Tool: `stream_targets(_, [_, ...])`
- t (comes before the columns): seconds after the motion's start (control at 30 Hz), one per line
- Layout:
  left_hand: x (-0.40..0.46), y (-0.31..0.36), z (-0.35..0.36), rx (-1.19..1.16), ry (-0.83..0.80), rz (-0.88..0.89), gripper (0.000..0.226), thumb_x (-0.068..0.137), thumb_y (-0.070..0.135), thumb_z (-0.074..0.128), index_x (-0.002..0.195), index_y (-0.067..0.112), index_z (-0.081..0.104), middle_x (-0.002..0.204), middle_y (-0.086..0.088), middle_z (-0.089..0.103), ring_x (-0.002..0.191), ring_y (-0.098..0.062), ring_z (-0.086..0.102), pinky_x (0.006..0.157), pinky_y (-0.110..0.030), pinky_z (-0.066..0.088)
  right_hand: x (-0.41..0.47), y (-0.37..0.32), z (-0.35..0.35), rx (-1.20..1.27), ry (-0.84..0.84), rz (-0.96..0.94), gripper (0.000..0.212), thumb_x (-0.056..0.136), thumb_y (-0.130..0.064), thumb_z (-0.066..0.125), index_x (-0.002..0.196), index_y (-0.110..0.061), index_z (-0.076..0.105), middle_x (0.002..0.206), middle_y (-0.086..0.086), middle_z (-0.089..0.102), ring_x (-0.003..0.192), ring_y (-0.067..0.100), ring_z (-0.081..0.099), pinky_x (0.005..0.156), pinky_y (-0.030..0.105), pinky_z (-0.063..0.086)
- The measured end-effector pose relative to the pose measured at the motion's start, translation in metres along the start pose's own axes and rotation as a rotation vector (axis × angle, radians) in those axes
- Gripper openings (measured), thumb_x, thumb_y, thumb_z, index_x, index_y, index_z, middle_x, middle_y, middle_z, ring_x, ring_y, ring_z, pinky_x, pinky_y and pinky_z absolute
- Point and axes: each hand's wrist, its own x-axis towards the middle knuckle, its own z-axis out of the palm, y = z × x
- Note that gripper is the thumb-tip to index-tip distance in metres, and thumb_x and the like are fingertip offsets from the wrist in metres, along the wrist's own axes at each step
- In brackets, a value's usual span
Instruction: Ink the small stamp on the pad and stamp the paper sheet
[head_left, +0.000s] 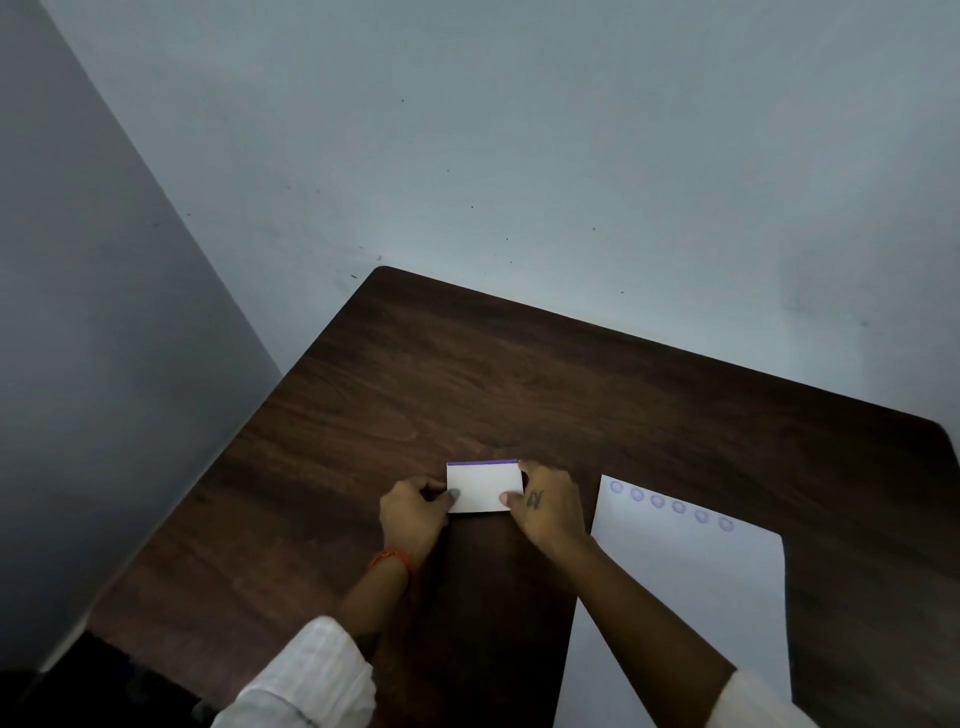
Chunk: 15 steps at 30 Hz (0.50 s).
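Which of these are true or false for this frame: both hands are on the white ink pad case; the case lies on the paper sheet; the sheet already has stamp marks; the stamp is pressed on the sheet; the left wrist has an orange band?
1. Both the left hand and the right hand hold the white ink pad case. True.
2. The case lies on the paper sheet. False: it is over the bare table, left of the sheet.
3. The sheet already has a row of round stamp marks. True.
4. The stamp is pressed on the sheet. False: no stamp is visible there.
5. The left wrist has an orange band. True.
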Motion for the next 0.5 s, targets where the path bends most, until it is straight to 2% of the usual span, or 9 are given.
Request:
stream_targets(0.1, [0.002,-0.001,0.0,-0.011,0.0,-0.005,0.022,0.077,0.023,0.073,0.093,0.008,0.071,0.072,-0.012,0.073,0.062,-0.02,0.068,0.077,-0.033,0.056,0.002,-0.001,-0.002,-0.007,-0.012,-0.018,0.047,0.082,-0.024,0.068,0.124,-0.008,0.054,0.124,0.012,0.064,0.113,0.026,0.06,0.098,0.038,0.051])
stream_targets(0.23, [0.003,-0.004,0.001,-0.009,-0.016,-0.022,0.029,0.077,0.028,0.073,0.095,0.006,0.068,0.078,-0.014,0.073,0.069,-0.023,0.069,0.078,-0.035,0.056,0.002,-0.001,-0.004,-0.031,-0.04,-0.018,0.043,0.082,-0.024,0.069,0.119,-0.007,0.057,0.12,0.014,0.065,0.109,0.028,0.061,0.095,0.04,0.052])
stream_targets(0.37, [-0.001,0.0,-0.002,0.109,0.055,0.054,0.035,0.08,0.042,0.065,0.098,0.013,0.06,0.103,-0.011,0.066,0.087,-0.019,0.06,0.079,-0.034,0.052,0.0,-0.007,-0.008,-0.098,-0.009,-0.035,0.044,0.086,-0.034,0.062,0.12,-0.007,0.054,0.121,0.014,0.063,0.11,0.028,0.059,0.093,0.039,0.052])
stream_targets(0.5, [-0.006,0.016,-0.004,0.313,0.17,0.291,0.052,0.085,0.046,0.056,0.126,0.015,0.045,0.132,-0.01,0.049,0.117,-0.022,0.051,0.092,-0.035,0.047,-0.005,-0.013,-0.012,-0.124,0.174,-0.092,0.054,0.091,-0.045,0.047,0.133,-0.012,0.041,0.135,0.012,0.051,0.123,0.026,0.048,0.098,0.035,0.046])
